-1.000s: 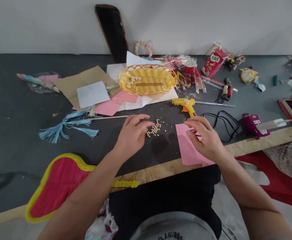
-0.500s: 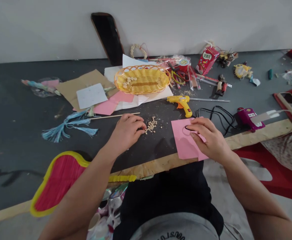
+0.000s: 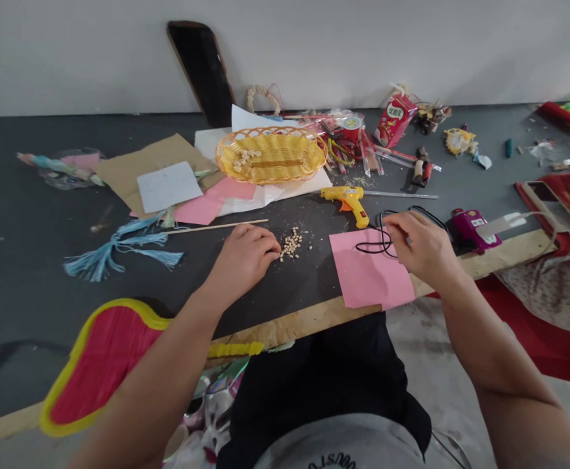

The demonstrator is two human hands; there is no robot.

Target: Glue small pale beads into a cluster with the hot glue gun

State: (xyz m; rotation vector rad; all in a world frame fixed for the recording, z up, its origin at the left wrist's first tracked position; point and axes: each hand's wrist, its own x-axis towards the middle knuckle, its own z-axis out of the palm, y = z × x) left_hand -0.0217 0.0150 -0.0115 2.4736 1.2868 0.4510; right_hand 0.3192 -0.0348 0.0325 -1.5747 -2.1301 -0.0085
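Red fan (image 3: 103, 358) with yellow rim: lies flat at the near desk (image 3: 30, 260) edge, well to the left of the left hand, handle pointing right.

Blue tassel (image 3: 118, 247): left of the left hand, apart from it.

Thin wooden stick (image 3: 211, 227): long axis left to right, just beyond the left hand's knuckles.

Left hand (image 3: 243, 257): palm down on the desk, fingers curled loosely, fingertips at the edge of the bead pile; whether a bead is pinched cannot be told.

Bead pile (image 3: 292, 242): small pale beads, just to the right of the left hand, well left of the right hand; the left hand is the nearer.

Yellow basket (image 3: 271, 155): beyond both hands, a few beads inside.

Pink paper (image 3: 370, 277): flat between the hands, under the right hand's fingers.

Glue gun (image 3: 347, 198): just beyond the pink paper.

Right hand (image 3: 424, 247): fingers pinched closed on a black cord (image 3: 370, 247), which loops over the pink paper to its left.
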